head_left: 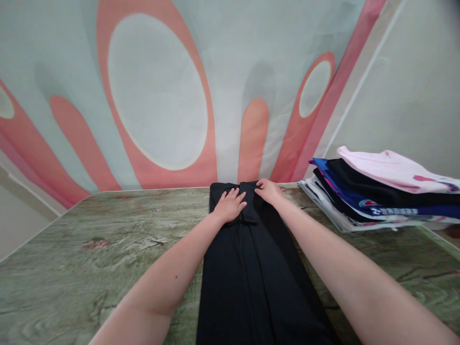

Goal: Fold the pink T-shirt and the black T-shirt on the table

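A long black garment (251,268) lies in a narrow strip down the middle of the wood-grain table (89,239), running from the near edge to the far edge. My left hand (230,205) rests flat on its far end, fingers stretched out and apart. My right hand (269,190) sits just to the right of it at the garment's far edge, fingers curled and pinching the black fabric.
A stack of folded clothes (377,191) stands at the table's far right, with a pink piece on top, then black, blue and white ones. A pink and grey patterned cloth (158,96) hangs behind the table. The table's left edge slopes away at the left.
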Demonstrator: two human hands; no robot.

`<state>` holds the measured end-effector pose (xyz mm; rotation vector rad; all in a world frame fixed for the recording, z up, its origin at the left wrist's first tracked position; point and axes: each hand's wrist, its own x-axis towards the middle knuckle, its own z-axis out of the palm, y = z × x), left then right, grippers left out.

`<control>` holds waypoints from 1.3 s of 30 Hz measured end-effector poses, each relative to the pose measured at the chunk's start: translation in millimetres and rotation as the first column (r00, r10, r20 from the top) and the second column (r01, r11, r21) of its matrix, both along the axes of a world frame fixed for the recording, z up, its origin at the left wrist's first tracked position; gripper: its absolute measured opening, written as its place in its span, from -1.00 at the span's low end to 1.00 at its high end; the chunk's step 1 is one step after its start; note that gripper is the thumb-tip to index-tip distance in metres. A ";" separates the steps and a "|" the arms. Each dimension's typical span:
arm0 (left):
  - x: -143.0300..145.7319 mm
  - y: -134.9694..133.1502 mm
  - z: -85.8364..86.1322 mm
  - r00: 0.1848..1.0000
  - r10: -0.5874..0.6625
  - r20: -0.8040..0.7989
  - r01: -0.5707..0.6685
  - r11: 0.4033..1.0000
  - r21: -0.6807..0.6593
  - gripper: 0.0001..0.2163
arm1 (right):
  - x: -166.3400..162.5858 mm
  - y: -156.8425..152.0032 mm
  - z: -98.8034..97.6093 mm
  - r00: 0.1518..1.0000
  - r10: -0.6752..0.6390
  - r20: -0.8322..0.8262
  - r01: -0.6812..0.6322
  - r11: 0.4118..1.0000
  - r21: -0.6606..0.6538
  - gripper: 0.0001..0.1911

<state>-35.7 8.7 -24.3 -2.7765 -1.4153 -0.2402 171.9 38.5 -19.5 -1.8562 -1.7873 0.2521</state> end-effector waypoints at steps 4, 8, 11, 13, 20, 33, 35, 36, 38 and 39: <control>0.5 -1.8 0.9 1.000 0.006 -0.012 -0.006 1.000 0.007 -0.52 | 1.0 -20.0 1.7 0.980 -0.135 0.144 0.118 0.986 0.122 -0.71; 1.2 -1.6 1.0 1.000 0.006 -0.010 -0.005 1.000 0.012 -0.51 | -9.8 -37.3 -2.0 0.971 0.027 0.239 -0.099 0.949 0.298 -0.68; 1.3 -2.0 0.8 0.999 0.033 0.005 -0.033 0.999 0.011 -0.47 | -19.6 -40.9 -9.0 0.936 0.205 0.286 -0.260 0.950 0.171 -0.62; 1.2 -2.3 -0.3 0.997 0.070 0.022 -0.071 0.997 0.020 -0.42 | -24.0 -40.8 -10.4 0.936 0.172 0.307 -0.216 0.969 0.116 -0.58; -8.2 11.1 -0.6 0.988 0.095 0.121 -0.094 0.995 -0.017 -0.49 | -49.8 -54.3 1.5 0.896 0.396 0.203 -0.426 0.895 0.132 -0.51; -23.3 28.2 1.6 0.997 0.037 0.064 -0.033 0.998 -0.056 -0.55 | -60.7 -74.5 11.8 0.828 0.491 0.271 -0.519 0.854 0.038 -0.51; -22.9 29.0 0.0 0.998 0.047 0.034 -0.044 0.996 -0.072 -0.53 | -60.5 -79.3 22.0 0.815 0.509 0.277 -0.554 0.825 0.114 -0.61; -22.9 30.5 0.4 0.998 0.053 0.020 -0.052 0.996 -0.079 -0.53 | -60.5 -81.4 26.6 0.802 0.530 0.275 -0.577 0.807 0.125 -0.64; -22.9 35.6 3.0 0.998 0.069 -0.004 -0.069 0.993 -0.096 -0.54 | -59.8 -83.4 33.2 0.764 0.592 0.258 -0.631 0.769 0.106 -0.68; -22.5 39.0 4.8 0.997 0.078 -0.013 -0.078 0.992 -0.103 -0.54 | -58.8 -83.0 35.0 0.739 0.630 0.236 -0.663 0.744 0.089 -0.69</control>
